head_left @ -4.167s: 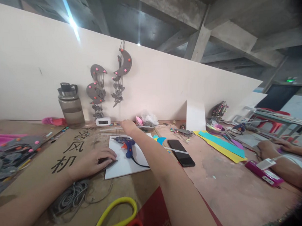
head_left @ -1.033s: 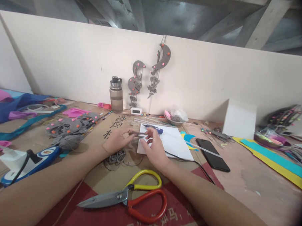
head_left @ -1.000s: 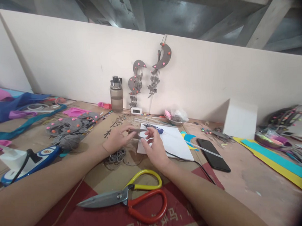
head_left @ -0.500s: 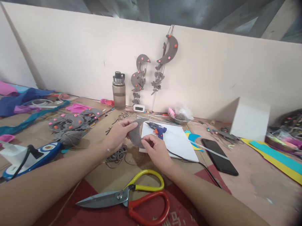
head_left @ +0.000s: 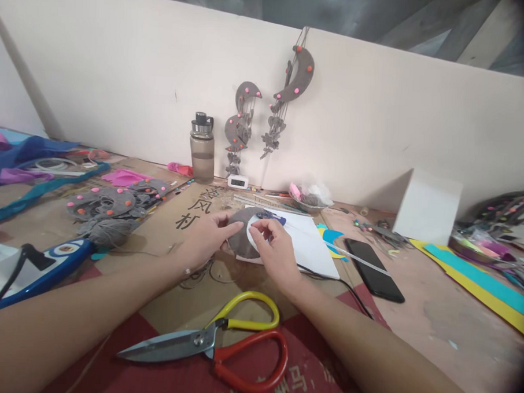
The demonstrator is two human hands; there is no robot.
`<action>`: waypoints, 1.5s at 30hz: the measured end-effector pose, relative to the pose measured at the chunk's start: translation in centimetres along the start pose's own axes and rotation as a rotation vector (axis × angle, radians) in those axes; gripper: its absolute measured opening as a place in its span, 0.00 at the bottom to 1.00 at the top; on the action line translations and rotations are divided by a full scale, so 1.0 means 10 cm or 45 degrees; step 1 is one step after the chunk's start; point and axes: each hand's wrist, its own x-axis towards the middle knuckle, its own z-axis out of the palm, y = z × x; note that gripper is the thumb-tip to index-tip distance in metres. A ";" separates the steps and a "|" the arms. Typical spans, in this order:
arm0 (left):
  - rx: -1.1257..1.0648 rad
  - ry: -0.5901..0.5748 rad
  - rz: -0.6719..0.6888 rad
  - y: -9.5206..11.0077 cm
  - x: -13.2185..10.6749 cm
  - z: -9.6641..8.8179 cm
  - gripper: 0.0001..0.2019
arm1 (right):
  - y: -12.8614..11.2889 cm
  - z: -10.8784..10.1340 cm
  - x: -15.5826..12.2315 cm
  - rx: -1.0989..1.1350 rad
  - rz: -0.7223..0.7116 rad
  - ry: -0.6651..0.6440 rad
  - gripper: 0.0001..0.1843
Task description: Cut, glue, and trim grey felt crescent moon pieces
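My left hand (head_left: 205, 240) and my right hand (head_left: 273, 249) both pinch a grey felt crescent (head_left: 241, 236) just above the table, over the near left corner of a white sheet (head_left: 305, 245). My left fingers grip its left edge and my right fingers its inner curve. A blue and orange glue gun (head_left: 275, 218) lies on the sheet right behind my right hand, partly hidden by it. Its black cord (head_left: 328, 276) trails off toward me on the right. A tangle of grey string (head_left: 198, 270) lies under my left wrist.
Large scissors (head_left: 221, 342) with yellow and red handles lie close in front. A black phone (head_left: 374, 270) lies right of the sheet. A heap of grey felt crescents (head_left: 109, 201), a water bottle (head_left: 202, 147) and a white box (head_left: 426, 206) stand further off. Finished crescent hangings (head_left: 266, 110) hang on the wall.
Earlier my right hand reached far toward the back of the table. Since then both hands met on the grey crescent, turned it from edge-on to face-up, and lowered it toward the sheet.
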 end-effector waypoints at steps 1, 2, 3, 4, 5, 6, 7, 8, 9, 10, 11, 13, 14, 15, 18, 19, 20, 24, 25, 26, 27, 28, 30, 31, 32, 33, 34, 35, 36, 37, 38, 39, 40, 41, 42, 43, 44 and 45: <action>0.041 0.001 0.010 0.02 -0.03 0.02 0.13 | -0.01 0.00 0.00 0.005 0.007 -0.012 0.08; 0.077 0.002 0.019 0.05 -0.05 0.04 0.13 | -0.02 0.01 -0.01 0.010 0.018 -0.019 0.08; 0.107 0.000 0.030 0.08 -0.08 0.06 0.12 | -0.03 0.01 -0.02 0.019 0.031 -0.021 0.08; 0.134 0.001 0.048 0.11 -0.10 0.07 0.12 | -0.04 0.02 -0.03 0.031 0.044 -0.019 0.08; 0.158 -0.005 0.063 0.15 -0.13 0.08 0.11 | -0.04 0.02 -0.03 0.048 0.056 -0.015 0.09; 0.180 -0.008 0.074 0.18 -0.15 0.09 0.11 | -0.05 0.02 -0.04 0.067 0.064 -0.013 0.09; 0.201 -0.011 0.080 0.21 -0.16 0.10 0.10 | -0.05 0.02 -0.04 0.083 0.067 -0.013 0.09; 0.220 -0.015 0.082 0.24 -0.18 0.10 0.10 | -0.05 0.02 -0.05 0.095 0.062 -0.014 0.09; 0.234 -0.015 0.083 0.26 -0.19 0.10 0.09 | -0.05 0.02 -0.05 0.101 0.054 -0.014 0.09; 0.243 -0.018 0.081 0.27 -0.19 0.10 0.09 | -0.05 0.01 -0.04 0.103 0.046 -0.013 0.09; 0.245 -0.022 0.078 0.27 -0.19 0.10 0.09 | -0.05 0.01 -0.04 0.103 0.039 -0.011 0.08; 0.229 -0.042 0.063 0.24 -0.19 0.10 0.09 | -0.05 0.00 -0.03 0.110 0.034 -0.005 0.08; 0.205 -0.053 0.048 0.22 -0.18 0.09 0.09 | -0.05 0.00 -0.03 0.121 0.035 -0.004 0.08; 0.165 -0.060 0.028 0.18 -0.16 0.09 0.10 | -0.04 0.00 -0.03 0.138 0.038 -0.004 0.08; -0.076 -0.053 -0.045 0.07 -0.10 0.08 0.11 | -0.03 0.01 -0.02 0.194 0.051 -0.006 0.08; -0.175 -0.045 -0.068 0.03 -0.07 0.08 0.12 | -0.02 0.01 -0.02 0.205 0.054 -0.003 0.08; -0.261 -0.029 -0.092 0.01 -0.04 0.07 0.12 | -0.02 0.02 -0.02 0.211 0.056 0.003 0.08; -0.489 0.142 -0.176 -0.04 0.06 0.01 0.10 | -0.04 -0.01 -0.05 0.202 -0.006 0.025 0.10; -0.528 0.186 -0.183 -0.04 0.08 0.00 0.10 | -0.06 -0.03 -0.06 0.185 -0.039 0.031 0.11; -0.561 0.219 -0.181 -0.04 0.10 -0.02 0.09 | -0.07 -0.04 -0.07 0.155 -0.079 0.034 0.12; -0.589 0.243 -0.172 -0.05 0.11 -0.03 0.09 | -0.09 -0.06 -0.08 0.115 -0.122 0.036 0.13; -0.608 0.255 -0.165 -0.05 0.13 -0.04 0.09 | -0.10 -0.07 -0.09 0.068 -0.163 0.037 0.14; -0.616 0.275 -0.161 -0.06 0.14 -0.05 0.10 | -0.12 -0.09 -0.11 -0.033 -0.239 0.035 0.16; -0.611 0.285 -0.163 -0.07 0.15 -0.06 0.10 | -0.13 -0.10 -0.11 -0.087 -0.270 0.030 0.17; -0.609 0.299 -0.165 -0.07 0.15 -0.07 0.10 | -0.13 -0.09 -0.12 -0.149 -0.298 0.022 0.18; -0.609 0.312 -0.167 -0.07 0.15 -0.07 0.10 | -0.13 -0.09 -0.12 -0.218 -0.323 0.008 0.19; -0.611 0.326 -0.169 -0.06 0.15 -0.07 0.10 | -0.13 -0.07 -0.12 -0.288 -0.344 -0.009 0.19; -0.615 0.336 -0.168 -0.06 0.15 -0.08 0.10 | -0.12 -0.06 -0.12 -0.349 -0.357 -0.026 0.18; -0.617 0.339 -0.167 -0.05 0.14 -0.07 0.10 | -0.12 -0.04 -0.11 -0.394 -0.364 -0.043 0.16; -0.615 0.339 -0.167 -0.04 0.13 -0.07 0.10 | -0.11 -0.03 -0.11 -0.420 -0.367 -0.058 0.12; -0.609 0.333 -0.168 -0.03 0.12 -0.07 0.10 | -0.10 -0.01 -0.11 -0.428 -0.370 -0.075 0.06; -0.604 0.323 -0.170 -0.01 0.11 -0.06 0.10 | -0.09 0.00 -0.12 -0.426 -0.373 -0.095 0.02; -0.600 0.312 -0.172 0.00 0.09 -0.05 0.10 | -0.09 0.01 -0.12 -0.419 -0.380 -0.118 0.03; -0.599 0.299 -0.170 0.01 0.08 -0.03 0.10 | -0.08 0.01 -0.12 -0.408 -0.391 -0.139 0.05; -0.601 0.283 -0.162 0.01 0.07 -0.02 0.10 | -0.08 0.01 -0.12 -0.394 -0.404 -0.144 0.06; -0.609 0.261 -0.150 0.02 0.05 -0.01 0.11 | -0.07 0.01 -0.12 -0.380 -0.410 -0.125 0.07; -0.619 0.239 -0.136 0.03 0.04 0.00 0.11 | -0.07 0.01 -0.12 -0.367 -0.407 -0.085 0.09; -0.630 0.222 -0.126 0.03 0.04 0.01 0.11 | -0.06 0.01 -0.11 -0.356 -0.392 -0.033 0.10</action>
